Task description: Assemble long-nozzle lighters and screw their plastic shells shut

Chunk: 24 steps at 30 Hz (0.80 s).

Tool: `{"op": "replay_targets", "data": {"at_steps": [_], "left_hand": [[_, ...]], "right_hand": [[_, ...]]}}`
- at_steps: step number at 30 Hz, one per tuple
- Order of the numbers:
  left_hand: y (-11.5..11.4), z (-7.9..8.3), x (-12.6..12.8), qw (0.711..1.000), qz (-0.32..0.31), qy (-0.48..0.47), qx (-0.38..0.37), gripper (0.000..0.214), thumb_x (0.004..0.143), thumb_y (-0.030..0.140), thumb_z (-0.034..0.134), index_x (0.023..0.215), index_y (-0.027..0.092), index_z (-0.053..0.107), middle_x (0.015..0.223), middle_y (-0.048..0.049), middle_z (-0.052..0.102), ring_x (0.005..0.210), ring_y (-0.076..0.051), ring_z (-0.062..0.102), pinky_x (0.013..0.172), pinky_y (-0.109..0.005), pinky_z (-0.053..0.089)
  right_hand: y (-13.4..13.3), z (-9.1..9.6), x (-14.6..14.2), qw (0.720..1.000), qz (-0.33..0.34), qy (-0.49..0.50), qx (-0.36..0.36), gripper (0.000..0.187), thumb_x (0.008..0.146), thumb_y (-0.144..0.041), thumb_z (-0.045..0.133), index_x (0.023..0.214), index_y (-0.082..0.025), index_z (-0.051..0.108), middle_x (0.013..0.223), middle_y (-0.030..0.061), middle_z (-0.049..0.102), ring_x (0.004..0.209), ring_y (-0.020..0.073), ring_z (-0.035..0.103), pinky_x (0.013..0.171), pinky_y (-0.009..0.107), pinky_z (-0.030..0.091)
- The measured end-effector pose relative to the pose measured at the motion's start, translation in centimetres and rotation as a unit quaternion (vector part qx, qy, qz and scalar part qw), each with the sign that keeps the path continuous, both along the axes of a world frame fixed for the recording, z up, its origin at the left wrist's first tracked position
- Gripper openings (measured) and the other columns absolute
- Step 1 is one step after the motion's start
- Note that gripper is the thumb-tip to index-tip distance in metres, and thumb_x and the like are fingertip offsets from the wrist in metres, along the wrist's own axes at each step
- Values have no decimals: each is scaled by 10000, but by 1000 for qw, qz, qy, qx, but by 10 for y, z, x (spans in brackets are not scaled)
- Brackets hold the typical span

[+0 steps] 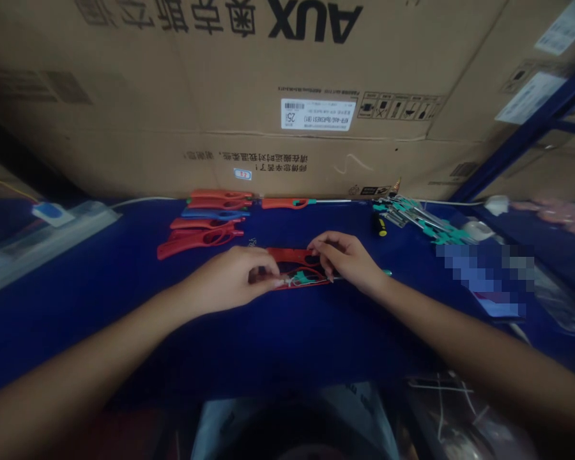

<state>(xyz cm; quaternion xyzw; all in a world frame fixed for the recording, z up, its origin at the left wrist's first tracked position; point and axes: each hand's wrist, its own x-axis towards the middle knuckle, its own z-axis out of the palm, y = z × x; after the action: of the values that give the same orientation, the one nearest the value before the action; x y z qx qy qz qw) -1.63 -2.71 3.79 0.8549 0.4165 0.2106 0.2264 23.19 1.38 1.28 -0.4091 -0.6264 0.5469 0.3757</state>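
Note:
In front of me on the blue tabletop lies an opened long-necked lighter, its lower red shell half holding a green trigger and thin pale wires. A metal tube with a green tip extends to the right beneath my wrist. My left hand pinches the left end of this lower half, fingers closed. Just above lies the other red shell half, with a finger hole. My right hand has bent fingers around its right end, thumb and fingertips reaching down toward the tube. Their exact contact is partly hidden.
Red lighter shells and a blue shell lie at the back left, beside a lighter with a tube. Green-and-metal lighter parts and a black-yellow screwdriver lie right. A cardboard box walls the back.

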Motion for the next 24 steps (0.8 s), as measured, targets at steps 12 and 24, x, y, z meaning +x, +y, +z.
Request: {"op": "replay_targets", "data": {"at_steps": [12,24], "left_hand": [[-1,1,-2,1000,-24,18,-8,96,871,302,692,902,237,755,800,4,710,612,-122,596,579,-236,436],[0,2,-4,998,-27,48,-24,111,895,274,670,914,208,757,820,-2,700,654,-113,609,610,-218,460]], "right_hand": [[4,11,10,996,10,-49,67,204,859,-382,649,869,-179,664,701,-18,615,501,72,474,493,239,372],[5,51,51,867,231,-413,156,213,889,-343,655,961,-168,752,794,28,703,659,130,590,609,251,427]]}}
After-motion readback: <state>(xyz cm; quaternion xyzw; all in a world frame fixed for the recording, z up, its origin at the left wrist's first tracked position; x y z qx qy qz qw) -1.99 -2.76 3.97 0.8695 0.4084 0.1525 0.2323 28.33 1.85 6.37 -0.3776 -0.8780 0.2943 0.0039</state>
